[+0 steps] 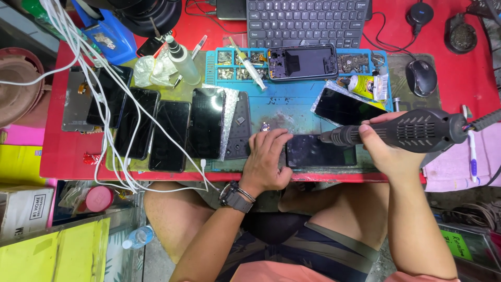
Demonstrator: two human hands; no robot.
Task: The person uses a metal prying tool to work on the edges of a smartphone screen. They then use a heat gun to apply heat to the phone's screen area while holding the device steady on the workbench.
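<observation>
the left hand (267, 159) lies flat, fingers pressing the dark phone (319, 151) onto the blue mat (284, 107) at the table's near edge; the right hand (386, 149) is wrapped tight around a black hot-air handpiece (417, 129), nozzle seemingly just over the phone. heat lingering there could scorch the fingertips (279, 137) or warp the panel; a slip could shove it off.

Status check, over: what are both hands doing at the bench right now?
Left hand flat, pressing the dark phone to the blue mat. Right hand in a closed grip on the black hot-air tool, nozzle over the phone. Nothing between them.
</observation>
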